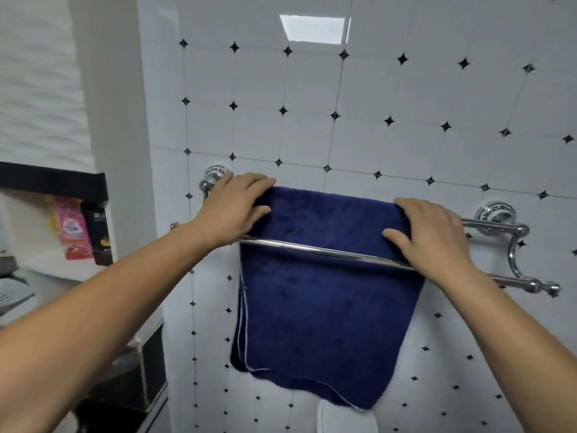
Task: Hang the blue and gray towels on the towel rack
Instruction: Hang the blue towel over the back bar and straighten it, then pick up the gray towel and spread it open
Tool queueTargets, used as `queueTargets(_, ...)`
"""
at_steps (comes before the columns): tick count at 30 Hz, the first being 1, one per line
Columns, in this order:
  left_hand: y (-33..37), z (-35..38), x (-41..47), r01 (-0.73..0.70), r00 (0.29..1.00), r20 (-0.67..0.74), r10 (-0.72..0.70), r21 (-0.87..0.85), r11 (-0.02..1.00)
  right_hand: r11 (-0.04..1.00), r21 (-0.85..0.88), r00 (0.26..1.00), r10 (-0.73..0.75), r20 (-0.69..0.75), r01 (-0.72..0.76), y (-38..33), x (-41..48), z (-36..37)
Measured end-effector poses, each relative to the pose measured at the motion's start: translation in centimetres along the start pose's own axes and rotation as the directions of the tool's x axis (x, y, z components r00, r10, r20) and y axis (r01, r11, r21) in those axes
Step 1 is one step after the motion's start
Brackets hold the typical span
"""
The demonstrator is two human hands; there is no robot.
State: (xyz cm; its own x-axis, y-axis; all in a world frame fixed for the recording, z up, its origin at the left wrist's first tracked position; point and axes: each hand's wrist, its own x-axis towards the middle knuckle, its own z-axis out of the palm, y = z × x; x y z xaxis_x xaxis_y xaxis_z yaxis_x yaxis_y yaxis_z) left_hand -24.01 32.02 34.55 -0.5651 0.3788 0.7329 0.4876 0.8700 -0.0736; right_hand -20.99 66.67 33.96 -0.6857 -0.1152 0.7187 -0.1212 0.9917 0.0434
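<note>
A dark blue towel (324,310) hangs folded over the back bar of a chrome double towel rack (512,254) on the tiled wall. The front bar crosses in front of the towel. My left hand (232,207) lies on the towel's top left corner with straight fingers. On the top right corner, my right hand (434,235) rests flat, its thumb on the towel's front face. No gray towel is in view.
A shelf at the left holds a pink packet (73,229) and a dark packet (101,235). A white object (346,417) shows below the towel's lower edge. The wall is white tile with small black diamonds.
</note>
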Motion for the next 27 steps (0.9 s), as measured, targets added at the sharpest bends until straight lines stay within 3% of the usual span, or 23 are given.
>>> queueTargets(2,-0.3,-0.5,-3.7,-0.073,0.988,-0.139,0.070,-0.019,0.997,0.997,0.064,0.995,-0.048,-0.083,0.053,-2.1,-1.7,0.5)
queueTargets(4,-1.0,-1.1,-7.7,-0.047,0.987,-0.159,0.038,-0.050,0.998,0.982,0.158,0.989,-0.081,-0.123,0.100,-5.6,-3.1,0.8)
queueTargets(8,-4.2,-2.2,-16.5,0.089,0.996,0.027,-0.087,-0.086,0.992,0.912,0.337,0.972,-0.218,-0.086,0.234,-15.2,-6.1,2.0)
queueTargets(12,-8.6,-3.9,-27.5,0.239,0.946,0.235,-0.224,-0.033,0.971,0.818,0.493,0.932,-0.360,0.039,0.296,-26.1,-10.5,5.1)
queueTargets(16,-13.6,-5.5,-38.8,0.369,0.822,0.447,-0.354,0.056,0.928,0.738,0.595,0.831,-0.520,0.198,0.319,-37.1,-14.9,9.3)
queueTargets(21,-20.5,-6.7,-49.9,0.467,0.618,0.633,-0.465,0.180,0.866,0.717,0.643,0.711,-0.598,0.370,0.268,-50.1,-19.3,14.0)
queueTargets(23,-22.4,-6.5,-53.2,0.412,0.571,0.690,-0.445,0.229,0.882,0.733,0.644,0.644,-0.605,0.469,0.220,-53.9,-21.3,15.9)
queueTargets(27,-23.8,-4.7,-56.4,0.177,0.559,0.779,-0.285,0.223,0.959,0.812,0.582,0.451,-0.539,0.711,0.051,-58.2,-26.8,19.5)
